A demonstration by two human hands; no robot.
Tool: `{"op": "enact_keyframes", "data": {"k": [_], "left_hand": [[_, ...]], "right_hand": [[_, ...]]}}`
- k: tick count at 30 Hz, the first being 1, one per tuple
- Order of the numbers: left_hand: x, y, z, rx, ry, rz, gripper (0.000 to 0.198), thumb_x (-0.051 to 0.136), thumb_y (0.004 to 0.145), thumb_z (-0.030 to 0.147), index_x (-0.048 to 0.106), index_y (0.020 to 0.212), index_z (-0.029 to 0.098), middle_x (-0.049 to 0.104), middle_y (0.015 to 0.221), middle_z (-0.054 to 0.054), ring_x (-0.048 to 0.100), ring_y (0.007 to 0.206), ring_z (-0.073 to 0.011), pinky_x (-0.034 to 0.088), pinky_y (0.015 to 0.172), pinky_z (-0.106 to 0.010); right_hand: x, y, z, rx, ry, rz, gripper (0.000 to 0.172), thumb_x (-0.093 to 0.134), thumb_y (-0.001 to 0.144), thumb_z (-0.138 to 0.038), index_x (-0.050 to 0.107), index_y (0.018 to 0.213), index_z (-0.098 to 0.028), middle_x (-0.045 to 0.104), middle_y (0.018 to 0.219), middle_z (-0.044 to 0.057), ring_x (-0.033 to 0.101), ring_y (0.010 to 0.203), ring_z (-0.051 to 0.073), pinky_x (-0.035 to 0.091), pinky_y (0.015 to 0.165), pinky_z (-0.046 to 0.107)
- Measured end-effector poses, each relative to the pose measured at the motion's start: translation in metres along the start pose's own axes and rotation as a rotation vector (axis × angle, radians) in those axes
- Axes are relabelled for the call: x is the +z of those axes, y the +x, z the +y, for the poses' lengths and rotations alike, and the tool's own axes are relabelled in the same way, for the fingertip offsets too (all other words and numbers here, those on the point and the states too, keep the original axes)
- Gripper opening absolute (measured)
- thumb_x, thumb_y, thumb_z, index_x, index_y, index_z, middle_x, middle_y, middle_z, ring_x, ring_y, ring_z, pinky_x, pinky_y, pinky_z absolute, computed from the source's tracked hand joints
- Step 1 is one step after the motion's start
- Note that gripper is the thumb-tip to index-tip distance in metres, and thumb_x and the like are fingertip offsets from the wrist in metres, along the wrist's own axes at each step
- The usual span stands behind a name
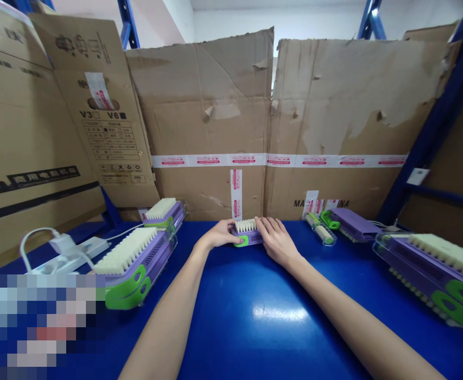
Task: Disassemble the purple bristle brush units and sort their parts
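A small purple brush (247,232) with cream bristles and a green end lies on the blue table (255,311) against the cardboard wall. My left hand (220,234) is curled around its left side and grips it. On the brush's right side rests my right hand (276,240), fingers laid together over its top edge. Both forearms reach straight out from the bottom of the view.
Two larger purple brushes (136,258) with green handles lie at the left, beside a white power strip (71,250) and cable. More brushes (433,269) sit at the right, with a purple part (352,221) and a small roller (320,228). Cardboard sheets (215,116) wall the back.
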State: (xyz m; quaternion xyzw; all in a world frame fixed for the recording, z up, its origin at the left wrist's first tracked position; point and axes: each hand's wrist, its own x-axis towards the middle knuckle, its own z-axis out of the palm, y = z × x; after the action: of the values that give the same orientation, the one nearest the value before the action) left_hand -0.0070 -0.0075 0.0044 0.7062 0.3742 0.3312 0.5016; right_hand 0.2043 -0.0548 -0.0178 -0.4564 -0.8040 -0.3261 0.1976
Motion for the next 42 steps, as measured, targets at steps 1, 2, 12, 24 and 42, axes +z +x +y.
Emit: {"op": "enact_keyframes", "data": {"k": [1,2,12,24,42], "left_hand": [[-0.001,-0.001,0.001,-0.017,-0.02,-0.004,0.045,0.076,0.049,0.011,0.06,0.091,0.012,0.068,0.094,-0.008,0.063,0.09,-0.0199,0.046,0.085,-0.036],[-0.002,-0.002,0.001,-0.032,-0.039,-0.006,0.045,0.077,0.049,0.011,0.06,0.091,0.012,0.068,0.095,-0.009,0.063,0.091,-0.0198,0.046,0.086,-0.036],[-0.022,-0.013,-0.015,-0.085,-0.323,0.115,0.062,0.08,0.056,0.023,0.054,0.112,0.017,0.064,0.11,-0.011,0.063,0.09,-0.017,0.047,0.084,-0.032],[-0.018,-0.006,-0.03,0.029,0.463,0.555,0.041,0.074,0.06,0.033,0.066,0.098,0.021,0.053,0.112,-0.008,0.048,0.113,-0.0248,0.033,0.1,-0.037],[-0.008,0.003,-0.024,0.015,0.391,0.414,0.018,0.073,0.06,0.034,0.069,0.071,0.02,0.055,0.12,-0.009,0.048,0.117,-0.0251,0.031,0.102,-0.036]], "right_hand": [[0.001,0.0,0.001,-0.002,0.01,0.002,0.062,0.04,0.077,-0.008,0.033,0.138,-0.007,0.049,0.129,0.017,0.04,0.118,0.028,0.032,0.1,0.044],[0.002,0.0,0.003,-0.003,0.022,0.006,0.063,0.041,0.076,-0.008,0.033,0.138,-0.007,0.049,0.129,0.017,0.039,0.118,0.028,0.032,0.101,0.044],[0.005,-0.01,0.02,-0.001,0.064,0.013,0.066,0.045,0.072,-0.01,0.034,0.138,-0.006,0.048,0.13,0.017,0.038,0.12,0.027,0.028,0.103,0.043],[-0.002,-0.01,0.016,0.033,0.1,-0.013,0.068,0.051,0.073,-0.018,0.034,0.138,-0.009,0.047,0.13,0.017,0.039,0.117,0.03,0.026,0.099,0.043],[0.0,-0.01,0.016,0.093,0.031,0.013,0.071,0.051,0.069,-0.016,0.034,0.138,-0.01,0.05,0.126,0.017,0.041,0.114,0.029,0.027,0.097,0.043]]}}
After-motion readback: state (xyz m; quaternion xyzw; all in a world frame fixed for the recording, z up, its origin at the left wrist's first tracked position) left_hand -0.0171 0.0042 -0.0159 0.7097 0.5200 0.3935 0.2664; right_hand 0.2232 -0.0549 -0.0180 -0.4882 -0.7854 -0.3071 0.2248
